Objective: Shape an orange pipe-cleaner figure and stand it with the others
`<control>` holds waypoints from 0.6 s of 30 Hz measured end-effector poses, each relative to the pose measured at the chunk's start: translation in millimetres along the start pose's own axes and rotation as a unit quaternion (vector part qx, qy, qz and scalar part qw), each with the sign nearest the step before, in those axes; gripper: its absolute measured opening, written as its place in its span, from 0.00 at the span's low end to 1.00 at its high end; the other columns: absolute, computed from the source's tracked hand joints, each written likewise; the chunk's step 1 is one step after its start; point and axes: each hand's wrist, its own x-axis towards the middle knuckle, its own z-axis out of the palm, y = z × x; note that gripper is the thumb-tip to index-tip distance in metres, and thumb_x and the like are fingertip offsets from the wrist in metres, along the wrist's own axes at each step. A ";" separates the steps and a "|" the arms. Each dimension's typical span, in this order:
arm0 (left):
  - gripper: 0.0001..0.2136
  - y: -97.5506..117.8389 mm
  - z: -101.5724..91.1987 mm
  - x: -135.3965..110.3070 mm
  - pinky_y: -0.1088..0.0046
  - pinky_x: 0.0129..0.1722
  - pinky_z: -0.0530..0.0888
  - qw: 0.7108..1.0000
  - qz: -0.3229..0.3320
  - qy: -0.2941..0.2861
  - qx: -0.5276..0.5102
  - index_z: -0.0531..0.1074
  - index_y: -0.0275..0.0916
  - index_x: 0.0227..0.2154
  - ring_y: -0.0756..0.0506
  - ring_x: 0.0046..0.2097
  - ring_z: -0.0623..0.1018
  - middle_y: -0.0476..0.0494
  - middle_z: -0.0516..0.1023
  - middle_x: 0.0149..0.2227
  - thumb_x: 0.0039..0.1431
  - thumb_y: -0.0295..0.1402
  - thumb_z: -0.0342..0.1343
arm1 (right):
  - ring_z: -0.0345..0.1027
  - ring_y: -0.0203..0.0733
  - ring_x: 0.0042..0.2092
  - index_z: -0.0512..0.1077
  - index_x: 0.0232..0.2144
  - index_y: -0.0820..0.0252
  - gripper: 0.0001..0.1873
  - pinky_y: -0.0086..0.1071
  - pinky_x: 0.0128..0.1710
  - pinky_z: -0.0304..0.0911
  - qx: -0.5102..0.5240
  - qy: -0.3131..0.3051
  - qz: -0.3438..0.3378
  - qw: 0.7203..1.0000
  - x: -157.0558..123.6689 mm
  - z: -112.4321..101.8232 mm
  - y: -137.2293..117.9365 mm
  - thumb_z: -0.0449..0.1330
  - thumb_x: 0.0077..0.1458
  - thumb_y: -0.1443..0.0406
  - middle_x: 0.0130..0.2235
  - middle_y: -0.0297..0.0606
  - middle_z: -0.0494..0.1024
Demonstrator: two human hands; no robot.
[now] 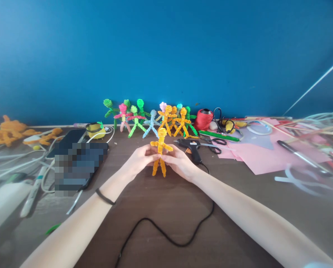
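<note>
An orange pipe-cleaner figure (162,138) stands upright between my two hands, its head and arms showing above my fingers and its legs below. From its left side my left hand (140,160) pinches the figure at the waist. On the other side my right hand (180,160) grips it at the same height, the thumbs nearly meeting in front. Fingertips behind the figure are hidden. Beyond my hands several more pipe-cleaner figures (134,123) in green, pink, blue and orange lean along the wall. A black glue gun (193,148) lies just past my right hand.
The glue gun's black cord (180,244) loops across the tabletop (155,204). To the left are two phones (93,163), white cables and orange pipe-cleaner pieces (10,132). On the right lie pink paper sheets (255,154), a pen (303,157), and red yarn (203,120) by the blue wall (166,56).
</note>
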 end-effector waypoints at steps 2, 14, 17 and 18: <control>0.13 0.7 0.0 -0.2 0.68 0.38 0.71 1.000 0.015 0.005 -0.015 0.68 0.37 0.33 0.47 0.39 0.73 0.45 0.74 0.38 0.45 0.37 0.58 | 0.63 0.34 0.35 0.65 0.34 0.57 0.18 0.29 0.32 0.58 -0.020 -0.019 -0.008 1.000 0.2 -0.7 1.3 0.65 0.38 0.66 0.33 0.32 0.69; 0.12 2.4 -1.2 -1.8 0.76 0.24 0.66 0.993 -0.056 -0.032 -0.095 0.66 0.37 0.31 0.54 0.26 0.69 0.50 0.69 0.28 0.44 0.37 0.59 | 0.64 0.34 0.35 0.61 0.32 0.57 0.15 0.31 0.36 0.60 -0.046 -0.025 -0.010 0.999 0.9 -2.8 5.8 0.61 0.40 0.69 0.31 0.29 0.68; 0.12 3.1 -3.6 -1.3 0.78 0.24 0.63 0.987 -0.079 -0.051 -0.127 0.66 0.37 0.33 0.54 0.26 0.68 0.50 0.69 0.25 0.45 0.34 0.59 | 0.64 0.36 0.35 0.61 0.32 0.56 0.14 0.32 0.35 0.59 -0.027 -0.042 -0.012 0.999 0.3 -1.5 2.9 0.61 0.41 0.67 0.31 0.31 0.69; 0.11 2.9 -4.6 -0.9 0.78 0.24 0.63 0.987 -0.080 -0.057 -0.130 0.66 0.37 0.33 0.54 0.26 0.69 0.50 0.70 0.26 0.45 0.33 0.59 | 0.64 0.36 0.34 0.61 0.32 0.56 0.14 0.32 0.33 0.59 -0.021 -0.048 -0.011 0.999 0.3 -1.5 2.3 0.61 0.41 0.67 0.31 0.32 0.69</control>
